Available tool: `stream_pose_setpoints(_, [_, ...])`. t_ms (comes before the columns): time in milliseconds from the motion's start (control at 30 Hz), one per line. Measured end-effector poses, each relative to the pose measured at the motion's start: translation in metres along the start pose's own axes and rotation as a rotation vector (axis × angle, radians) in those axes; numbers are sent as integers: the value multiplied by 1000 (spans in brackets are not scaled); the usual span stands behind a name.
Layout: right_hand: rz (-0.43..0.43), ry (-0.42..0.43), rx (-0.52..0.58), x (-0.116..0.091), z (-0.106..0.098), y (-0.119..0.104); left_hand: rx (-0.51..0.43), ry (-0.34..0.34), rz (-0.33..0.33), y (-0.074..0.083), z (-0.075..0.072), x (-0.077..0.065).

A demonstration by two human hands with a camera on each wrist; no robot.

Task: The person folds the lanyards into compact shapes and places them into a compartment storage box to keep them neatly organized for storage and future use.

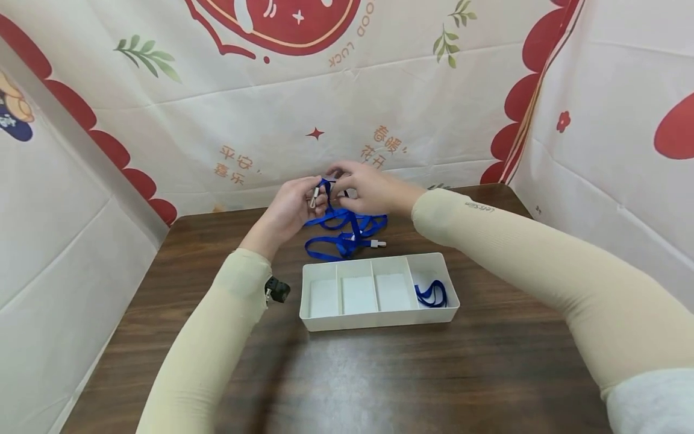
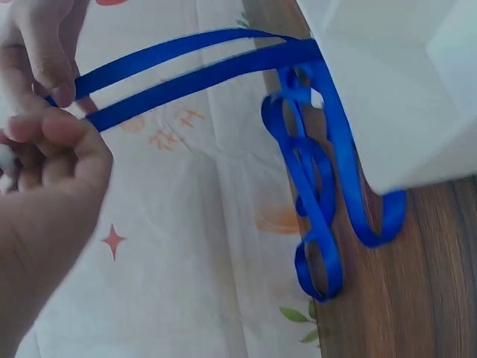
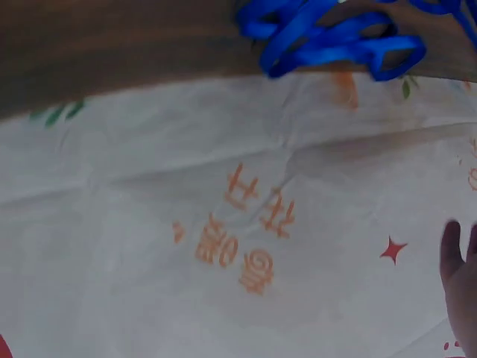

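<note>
Close to the back of the table, my left hand [image 1: 295, 205] grips a blue lanyard [image 2: 194, 80], with a pale metal clip [image 1: 314, 198] showing at its fingers. My right hand [image 1: 374, 190] is right beside it, and its fingers pinch the same strap in the left wrist view. Two lengths of strap run from the hands down to the table. Below the hands lies a loose tangle of blue lanyards [image 1: 347, 241] with a white buckle [image 1: 378, 243] at its right. Only the fingers of the right hand show at the edge of the right wrist view.
In front of the tangle stands a white divided tray [image 1: 379, 320]. Its rightmost compartment holds a coiled blue lanyard [image 1: 434, 294]. A printed cloth [image 1: 303, 102] hangs behind the table and along both sides. A small black camera [image 1: 278, 290] sits on the left wrist.
</note>
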State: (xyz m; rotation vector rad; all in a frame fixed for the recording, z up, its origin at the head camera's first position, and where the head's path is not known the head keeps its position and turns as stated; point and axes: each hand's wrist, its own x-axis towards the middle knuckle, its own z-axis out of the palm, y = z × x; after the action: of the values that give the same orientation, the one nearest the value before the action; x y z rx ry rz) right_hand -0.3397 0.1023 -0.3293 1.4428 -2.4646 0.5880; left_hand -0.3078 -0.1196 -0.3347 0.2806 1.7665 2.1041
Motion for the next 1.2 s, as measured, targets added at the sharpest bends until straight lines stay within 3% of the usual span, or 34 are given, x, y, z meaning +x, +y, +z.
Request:
stream_pose_setpoints(133, [23, 87, 64, -6, 6, -6, 21, 85, -38, 1, 7, -2])
stream_pose_setpoints(267, [48, 161, 31, -9, 12, -11, -11, 127, -91, 1, 10, -4])
stream_pose_setpoints(400, [25, 201, -46, -12, 12, -12, -3, 123, -127, 1, 8, -6])
stream_pose_setpoints(533, [-26, 165, -90, -14, 15, -11, 9, 86, -130, 2, 8, -9])
stream_pose_setpoints(700, [25, 141, 53, -16, 21, -11, 65, 75, -72, 2, 8, -10])
stream_pose_setpoints(867, [133, 227, 281, -16, 21, -16, 84, 114, -19, 2, 6, -12])
stream_pose_setpoints(967, [156, 286, 371, -14, 22, -16, 76, 114, 5, 2, 6, -12])
stream_pose_setpoints(1033, [119, 320, 351, -13, 22, -15, 58, 103, 17, 2, 7, -12])
stream_pose_setpoints(1200, [-29, 360, 125, -15, 23, -14, 19, 70, 38, 4, 11, -14])
